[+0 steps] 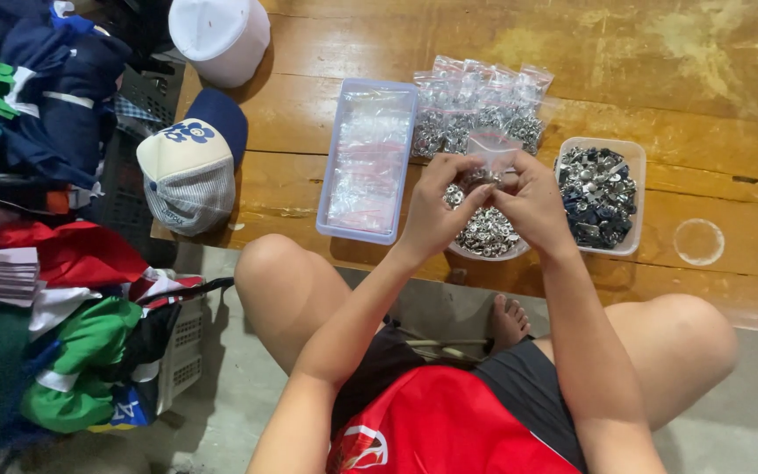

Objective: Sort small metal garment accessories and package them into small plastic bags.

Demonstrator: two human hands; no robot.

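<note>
I wear a red sleeveless top with a white emblem low on the front, and black shorts. My arms, knees and foot are bare.

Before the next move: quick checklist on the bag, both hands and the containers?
1. Small clear bag held by both hands: ok, left hand and right hand pinch it together.
2. Bag over the round bowl of silver snaps, so spills land inside: ok.
3. Bag mouth open or sealed: cannot tell, fingers cover it.
4. Square tub of mixed metal parts within the right hand's reach: ok, just beside it.
5. Tray of empty bags beside the left hand: ok.
6. Filled bags stacked behind the hands, out of the way: ok.
</note>
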